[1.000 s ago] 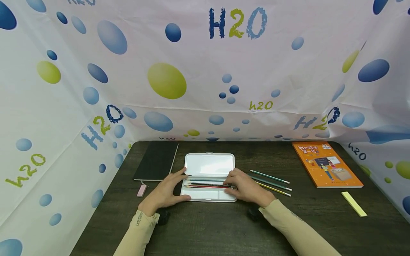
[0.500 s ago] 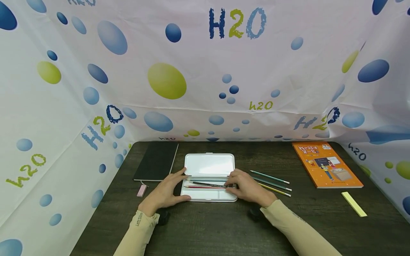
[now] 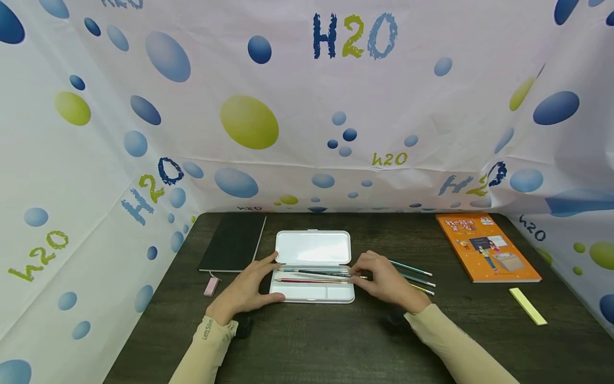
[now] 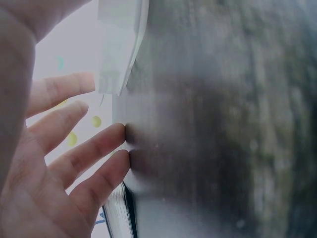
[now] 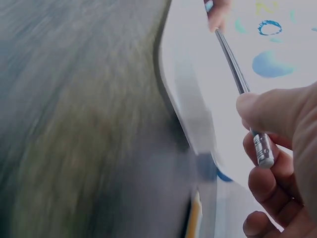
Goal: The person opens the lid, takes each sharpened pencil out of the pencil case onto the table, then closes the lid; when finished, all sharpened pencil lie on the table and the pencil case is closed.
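A white pencil case [image 3: 302, 295] lies with its lid [image 3: 313, 247] raised in the middle of the table. Thumb and fingers spread, my left hand [image 3: 244, 290] touches the case's left edge; in the left wrist view two fingertips rest on the table. My right hand [image 3: 380, 278] pinches a dark pencil [image 5: 232, 60] near its eraser end between thumb and fingers, at the case's right side. That pencil slants over the case. A red pencil [image 3: 312, 281] and a teal pencil [image 3: 314, 268] lie inside.
Right of the case lie teal and dark green pencils [image 3: 418, 279] and a yellow pencil [image 3: 424, 290], partly behind my right hand. An orange book [image 3: 489, 248] and a yellow strip [image 3: 527, 306] are farther right. At left are a black notebook [image 3: 233, 242] and a pink eraser [image 3: 211, 286].
My right hand has moved to the right, drawing the dark pencil with it toward the case's right edge. My left hand and the case stay in place.
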{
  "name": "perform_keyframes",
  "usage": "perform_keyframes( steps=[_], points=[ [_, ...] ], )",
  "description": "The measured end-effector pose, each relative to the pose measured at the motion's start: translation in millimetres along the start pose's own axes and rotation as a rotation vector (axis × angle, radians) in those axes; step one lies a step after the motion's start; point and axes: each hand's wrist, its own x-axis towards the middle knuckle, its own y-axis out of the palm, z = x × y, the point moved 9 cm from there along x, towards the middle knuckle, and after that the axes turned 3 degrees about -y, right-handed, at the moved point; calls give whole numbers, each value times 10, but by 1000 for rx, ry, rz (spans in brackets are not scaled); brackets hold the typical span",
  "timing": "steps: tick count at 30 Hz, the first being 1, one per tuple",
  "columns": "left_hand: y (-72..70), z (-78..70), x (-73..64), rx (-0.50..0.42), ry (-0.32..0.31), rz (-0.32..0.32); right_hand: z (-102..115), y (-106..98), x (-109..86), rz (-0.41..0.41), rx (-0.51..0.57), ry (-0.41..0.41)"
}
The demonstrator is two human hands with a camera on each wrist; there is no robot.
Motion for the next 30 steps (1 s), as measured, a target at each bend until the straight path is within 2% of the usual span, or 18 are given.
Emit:
perform_keyframes(
  steps=[8, 20, 25, 30],
  points=[
    [-6, 4, 3, 16, 1, -14, -137, -326, -285, -87, -1, 43],
    [16, 28, 14, 12, -10, -5, -379, -790, -925, -189, -33, 143],
    [9, 23, 8, 6, -14, -3, -420, -900, -1177, -207, -63, 186],
    [1, 14, 3, 4, -9, -14, -466, -903, -1327, -202, -84, 222]
  ],
)
